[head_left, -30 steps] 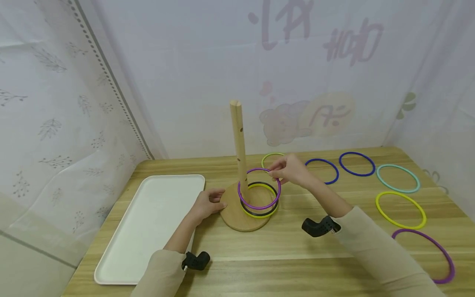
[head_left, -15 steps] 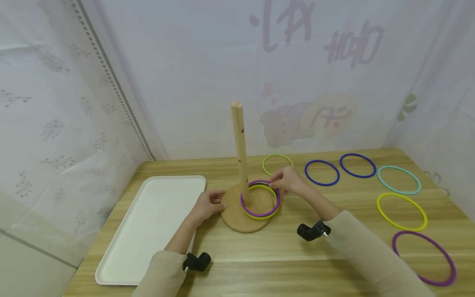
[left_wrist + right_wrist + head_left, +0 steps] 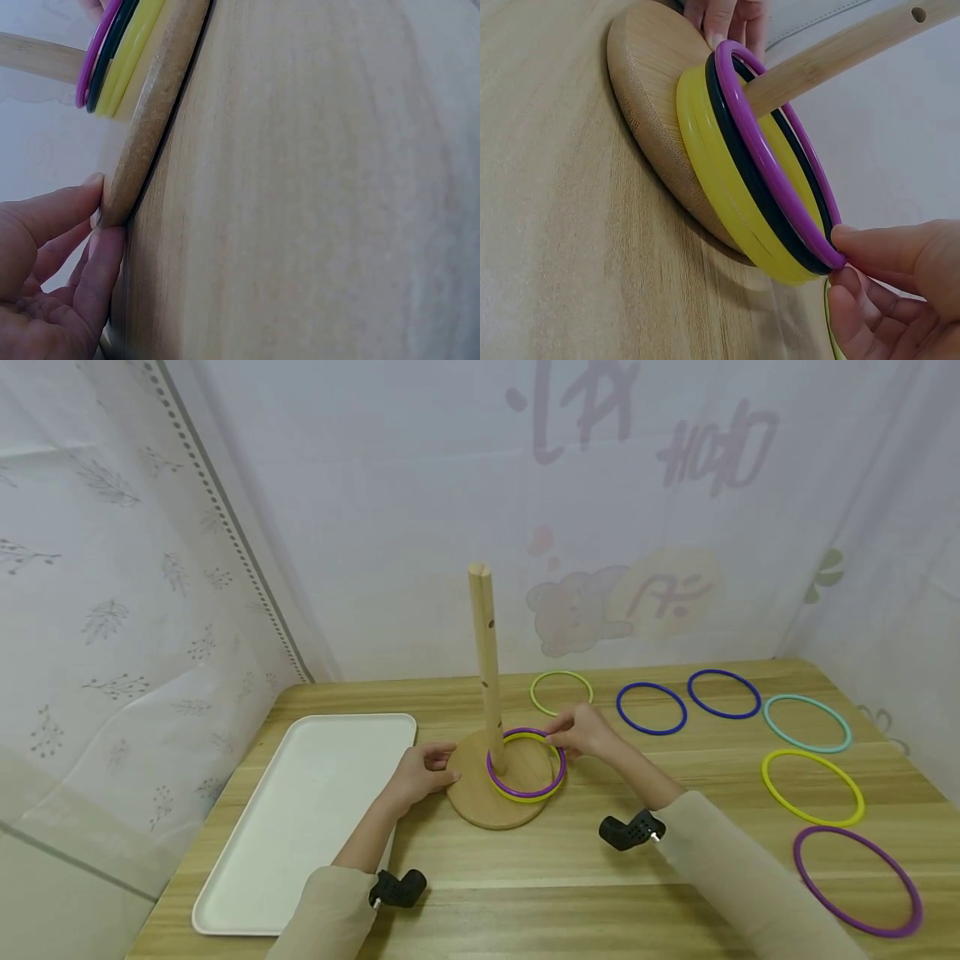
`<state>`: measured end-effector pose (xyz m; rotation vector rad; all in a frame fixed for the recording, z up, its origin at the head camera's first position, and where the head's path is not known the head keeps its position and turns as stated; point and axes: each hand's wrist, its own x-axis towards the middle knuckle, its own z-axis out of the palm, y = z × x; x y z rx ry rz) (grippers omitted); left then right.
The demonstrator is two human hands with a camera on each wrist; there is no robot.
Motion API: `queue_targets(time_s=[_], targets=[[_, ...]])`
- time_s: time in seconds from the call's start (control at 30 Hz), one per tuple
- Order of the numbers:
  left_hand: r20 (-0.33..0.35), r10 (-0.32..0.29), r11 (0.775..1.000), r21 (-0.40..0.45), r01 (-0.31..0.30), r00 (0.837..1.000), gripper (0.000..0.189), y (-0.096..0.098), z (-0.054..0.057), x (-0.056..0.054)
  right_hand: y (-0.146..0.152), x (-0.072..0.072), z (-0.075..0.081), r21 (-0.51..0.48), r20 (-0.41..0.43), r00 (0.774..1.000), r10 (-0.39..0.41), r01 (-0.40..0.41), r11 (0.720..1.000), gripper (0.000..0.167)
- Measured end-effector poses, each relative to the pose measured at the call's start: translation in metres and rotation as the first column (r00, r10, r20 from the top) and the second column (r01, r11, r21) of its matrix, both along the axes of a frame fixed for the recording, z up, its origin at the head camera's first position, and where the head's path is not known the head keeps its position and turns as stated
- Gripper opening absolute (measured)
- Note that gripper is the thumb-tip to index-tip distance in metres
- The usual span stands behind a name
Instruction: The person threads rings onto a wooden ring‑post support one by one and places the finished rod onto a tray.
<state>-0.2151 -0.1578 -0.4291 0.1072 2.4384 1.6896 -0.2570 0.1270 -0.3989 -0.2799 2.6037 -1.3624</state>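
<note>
A wooden pole (image 3: 486, 647) rises from a round wooden base (image 3: 480, 802) at mid-table. Yellow rings (image 3: 703, 146) lie stacked around the pole's foot, with a black ring (image 3: 736, 150) over them. On top sits a purple ring (image 3: 760, 154), also around the pole. My right hand (image 3: 587, 732) pinches the purple ring's right side between thumb and fingers. With thumb above and fingers at the edge, my left hand (image 3: 414, 778) holds the base's left rim. From the head view the black ring is mostly hidden under the purple one.
A white tray (image 3: 307, 810) lies at the left. Behind the right hand is a lime green ring (image 3: 533, 696). Two blue rings (image 3: 619, 708), a turquoise ring (image 3: 767, 713), a yellow ring (image 3: 767, 777) and a larger purple ring (image 3: 798, 853) lie flat toward the right. Fabric hangs behind the table.
My right hand has lowered the purple ring along the pole onto the black and yellow rings, still pinching it. The left hand has stayed at the base.
</note>
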Motion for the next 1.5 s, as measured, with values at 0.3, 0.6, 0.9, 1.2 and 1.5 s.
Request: queue_targets(time_s=[0.3, 0.6, 0.9, 1.2, 1.5], targets=[[-0.01, 0.007, 1.0, -0.019, -0.007, 1.0, 0.045, 0.001, -0.001, 0.0, 0.012, -0.005, -0.003, -0.032, 0.036, 0.996, 0.084, -0.083, 0.996, 0.026], [0.011, -0.003, 1.0, -0.008, 0.003, 1.0, 0.046, 0.0, 0.001, -0.002, 0.071, -0.008, 0.016, -0.074, 0.038, 0.997, 0.068, -0.065, 0.995, 0.035], [0.011, 0.003, 1.0, -0.011, -0.003, 1.0, 0.046, 0.0, 0.004, -0.002, 0.146, -0.009, 0.009, 0.053, -0.09, 0.988, -0.129, 0.134, 0.99, 0.044], [0.021, -0.029, 1.0, 0.0, 0.029, 0.999, 0.045, 0.007, 0.032, 0.016, 0.18, -0.006, -0.016, 0.069, -0.15, 0.94, -0.305, 0.318, 0.946, 0.051], [0.028, -0.024, 1.0, 0.0, 0.024, 0.999, 0.046, 0.008, 0.035, 0.018, 0.182, -0.008, -0.027, 0.098, -0.149, 0.914, -0.377, 0.393, 0.914, 0.053]])
